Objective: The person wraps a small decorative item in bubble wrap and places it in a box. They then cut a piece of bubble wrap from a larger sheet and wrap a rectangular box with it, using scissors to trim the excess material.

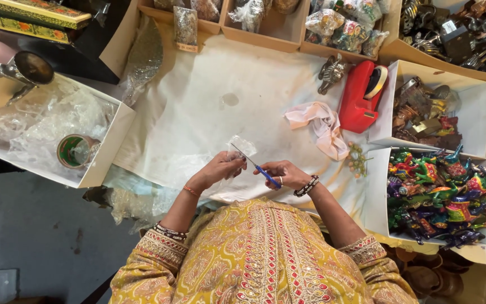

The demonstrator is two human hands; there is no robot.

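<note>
Head view looks straight down on a person in a yellow embroidered top, seated at a work table covered with a white cloth. Left hand is closed in a pinch on a small piece of clear plastic wrap, held up just above the cloth. Right hand is wrapped around the blue handles of a pair of scissors, whose blades point up and left and meet the lower edge of the plastic. By my reading the cut is only beginning: the piece looks whole, and no trimmed scraps show beside it, though the blade tips are too small to tell how far they have bitten in

Around the cloth, a red tape dispenser stands to the right beside a crumpled pale rag and a small metal figurine. A white box on the right is packed with brightly painted animal figures; another above it holds brass pieces. A box on the left holds loose plastic wrap and a roll of tape. Trays of bagged goods line the far edge, and grey floor shows at lower left
</note>
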